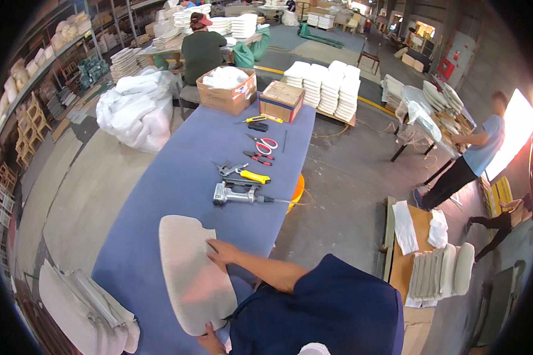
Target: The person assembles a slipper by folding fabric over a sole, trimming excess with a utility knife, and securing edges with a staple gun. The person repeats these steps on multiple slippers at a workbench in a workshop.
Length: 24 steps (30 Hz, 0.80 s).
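A light grey, padded seat cushion [186, 266] with a notched corner lies on the blue-covered table at its near end. My right hand [224, 254] is at the cushion's right edge near the notch, fingers bent over the top. At the near end, my left hand [210, 339] grips the edge, partly hidden by the cushion and my dark blue shirt. Beyond the cushion lies a silver staple gun [234, 194] with an air hose. Farther up are yellow-handled pliers [254, 176], red-and-black cutters [258, 157], red-handled scissors [265, 145] and a yellow utility knife [256, 119].
Two cardboard boxes [228, 97] stand at the table's far end. Grey covered pieces [89, 307] are stacked at the lower left, more cushions [441, 272] on the right. An orange bucket [296, 190] sits beside the table. Other people [482, 145] stand or sit farther off.
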Each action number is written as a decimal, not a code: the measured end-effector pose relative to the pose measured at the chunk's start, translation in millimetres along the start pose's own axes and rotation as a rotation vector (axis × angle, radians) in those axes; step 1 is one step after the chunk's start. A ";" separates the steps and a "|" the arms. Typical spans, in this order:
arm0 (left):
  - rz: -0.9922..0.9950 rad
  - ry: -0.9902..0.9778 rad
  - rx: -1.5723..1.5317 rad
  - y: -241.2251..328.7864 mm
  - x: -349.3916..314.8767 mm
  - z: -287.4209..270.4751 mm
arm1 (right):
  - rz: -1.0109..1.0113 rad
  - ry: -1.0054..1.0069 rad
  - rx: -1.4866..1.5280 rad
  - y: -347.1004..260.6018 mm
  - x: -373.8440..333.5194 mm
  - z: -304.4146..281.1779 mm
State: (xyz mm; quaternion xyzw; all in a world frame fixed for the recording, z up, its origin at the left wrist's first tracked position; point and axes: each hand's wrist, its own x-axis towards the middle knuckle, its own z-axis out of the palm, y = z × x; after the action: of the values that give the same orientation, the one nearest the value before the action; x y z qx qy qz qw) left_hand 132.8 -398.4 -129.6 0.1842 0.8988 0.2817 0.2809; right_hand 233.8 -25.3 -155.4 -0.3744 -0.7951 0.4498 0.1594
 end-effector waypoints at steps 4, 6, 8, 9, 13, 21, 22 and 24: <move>-0.242 -0.276 -1.206 -17.5 38.1 19.2 | 0.164 -0.060 -0.046 -16.4 -90.1 6.8; -0.295 -0.326 -1.534 -19.6 38.6 17.1 | 0.106 -0.057 -0.003 -26.0 -111.8 14.8; -0.260 -0.311 -1.593 -7.9 33.9 16.6 | 0.060 -0.026 0.066 -29.8 -126.5 18.2; -0.255 -0.338 -1.604 -12.9 37.2 23.3 | 0.036 -0.009 0.109 -32.6 -126.1 18.6; -0.227 -0.429 -1.708 7.2 28.2 47.4 | 0.287 -0.268 0.466 -52.2 -129.7 7.5; -0.273 -0.183 -1.700 28.2 11.4 36.0 | 0.519 -0.362 0.440 -84.1 -149.2 11.9; -0.317 -0.160 -1.687 28.4 6.9 35.0 | 0.534 -0.349 0.437 -87.0 -152.8 15.4; -0.388 -0.133 -1.652 28.8 4.1 33.6 | 0.556 -0.303 0.440 -92.9 -154.5 19.7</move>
State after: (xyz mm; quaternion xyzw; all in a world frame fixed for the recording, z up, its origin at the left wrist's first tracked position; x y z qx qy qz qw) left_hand 155.0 -360.7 -136.6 -0.2212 0.4020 0.7826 0.4208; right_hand 283.5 -180.4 -75.7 -0.4618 -0.5623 0.6859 -0.0113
